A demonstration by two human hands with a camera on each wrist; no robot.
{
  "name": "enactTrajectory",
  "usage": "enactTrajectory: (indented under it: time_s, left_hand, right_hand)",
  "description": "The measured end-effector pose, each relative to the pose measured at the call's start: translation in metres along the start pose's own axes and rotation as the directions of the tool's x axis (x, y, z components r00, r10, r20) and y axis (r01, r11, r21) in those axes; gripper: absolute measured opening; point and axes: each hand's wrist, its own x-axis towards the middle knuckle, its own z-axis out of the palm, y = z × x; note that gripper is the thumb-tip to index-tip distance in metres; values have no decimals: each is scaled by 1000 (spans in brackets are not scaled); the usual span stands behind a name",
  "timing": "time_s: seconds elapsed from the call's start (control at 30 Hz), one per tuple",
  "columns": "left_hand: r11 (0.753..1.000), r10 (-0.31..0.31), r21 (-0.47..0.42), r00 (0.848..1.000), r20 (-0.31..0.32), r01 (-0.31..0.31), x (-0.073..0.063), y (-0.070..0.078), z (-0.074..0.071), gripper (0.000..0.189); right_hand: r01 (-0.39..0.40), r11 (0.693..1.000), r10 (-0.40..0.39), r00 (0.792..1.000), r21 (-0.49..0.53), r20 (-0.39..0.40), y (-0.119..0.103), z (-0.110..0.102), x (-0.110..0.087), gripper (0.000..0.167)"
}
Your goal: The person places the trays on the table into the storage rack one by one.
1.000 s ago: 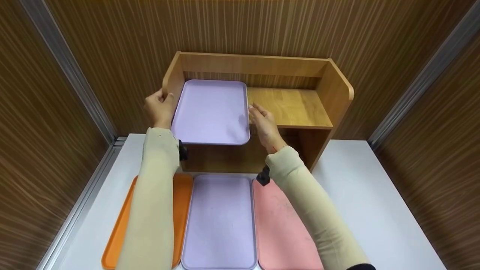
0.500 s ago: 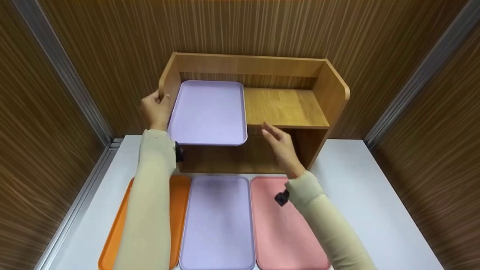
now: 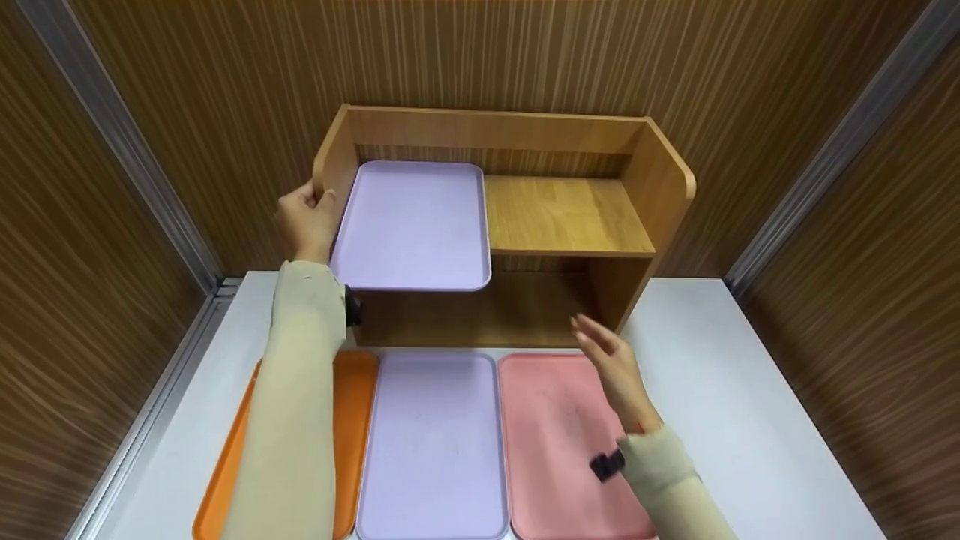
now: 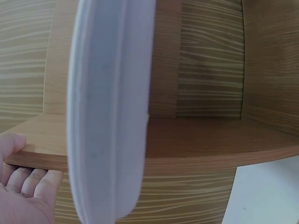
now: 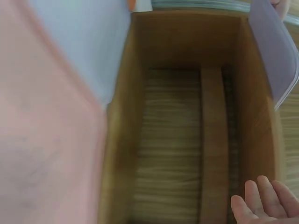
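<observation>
My left hand [image 3: 306, 221] grips the front edge of the left side panel [image 3: 335, 161] of a small wooden shelf [image 3: 566, 214]. In the left wrist view its thumb lies on one face of that panel and the fingers on the other. Beside this hand, a light purple tray [image 3: 414, 225] lies on the left half of the upper board, its front end jutting past the board's edge. My right hand [image 3: 613, 367] hangs over a pink tray [image 3: 555, 427], fingers extended and holding nothing; the right wrist view also shows its fingers [image 5: 264, 198] apart from the shelf.
In front of the shelf, a second purple tray [image 3: 435, 450] lies on the white table [image 3: 757, 420] between the pink tray and an orange tray [image 3: 354, 435]. My left sleeve [image 3: 296, 405] covers part of the orange one. Wood-patterned walls [image 3: 495, 52] enclose the back and sides.
My right hand has left the right edge of the upper purple tray and moved down and right, over the pink tray. The left hand keeps its grip on the panel.
</observation>
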Motion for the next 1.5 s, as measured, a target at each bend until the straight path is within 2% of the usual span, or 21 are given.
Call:
enactTrajectory:
  time_s: [0.17,0.4,0.63,0.77,0.9,1.17,1.33,1.5]
  left_hand:
    - [1000,8,10,1000,-4,-8,0,1,-2,30]
    - [997,28,73,1000,-11,-27,2,-3,-1,30]
    - [997,10,79,1000,-9,-9,0,-2,-4,30]
    - [998,1,68,1000,4,-1,-1,-2,-4,32]
    - [998,-6,60,1000,17,5,-3,-1,-4,33]
    - [997,-26,80,999,33,23,-5,-1,-5,33]
    - [998,8,62,1000,4,-8,-1,-3,-3,30]
    - [998,15,53,1000,-5,-14,2,-3,-2,29]
  right_hand:
    - [-30,998,28,999,-59,-30,18,-23,-24,44]
    - [-52,996,46,996,-71,-77,38,-53,-56,43]
    - [-201,965,178,974,-168,-138,55,-74,-81,49]
    - [-256,945,224,960,-203,-168,67,-84,-92,50]
    - [-285,932,248,952,-225,-180,77,-93,-97,51]
    - [-292,931,265,954,-219,-144,88,-99,-100,54]
    - [-289,932,267,956,-218,-123,90,-100,-101,55]
    - [-352,908,323,933,-226,-157,92,-98,-99,58]
